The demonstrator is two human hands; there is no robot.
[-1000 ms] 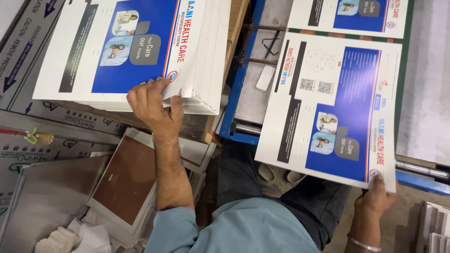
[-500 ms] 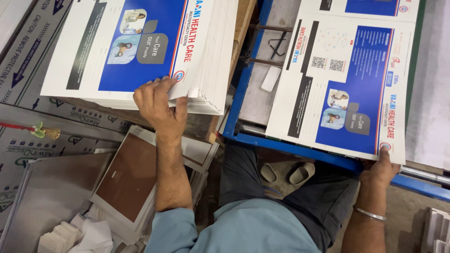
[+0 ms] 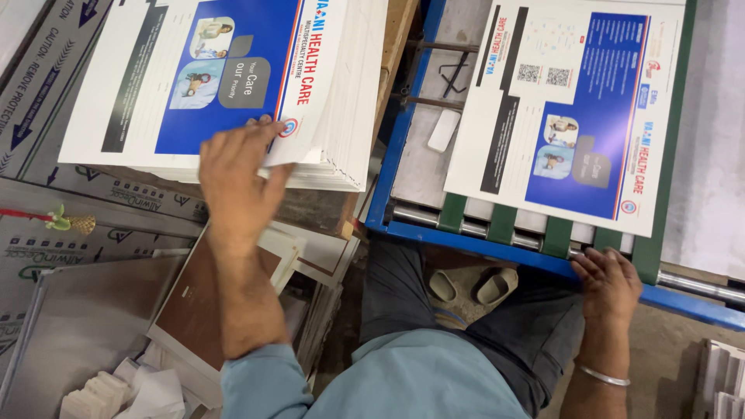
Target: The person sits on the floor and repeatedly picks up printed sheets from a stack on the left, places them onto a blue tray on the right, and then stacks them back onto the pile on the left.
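Resting on the near blue steel rail (image 3: 504,252), the right hand (image 3: 608,285) lies with fingers loosely curled, gripping nothing. Left of it, the left hand (image 3: 235,177) pinches the near corner of the top sheet (image 3: 194,77): glossy, rectangular, white with a blue panel. Farther right, a matching printed sheet (image 3: 574,109) lies flat on green belts (image 3: 500,221).

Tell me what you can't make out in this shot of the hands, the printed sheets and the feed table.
Head view only:
- Left hand: fingertips tucked under the top sheet's corner, so the grip is hidden.
- Stack of printed sheets: cut off by the top edge; height unknown.
- Single printed sheet on the blue feed table: far end leaves the frame.
- Right hand: rests at the table edge; fingertip contact unclear.
- Small white object: too small to identify.
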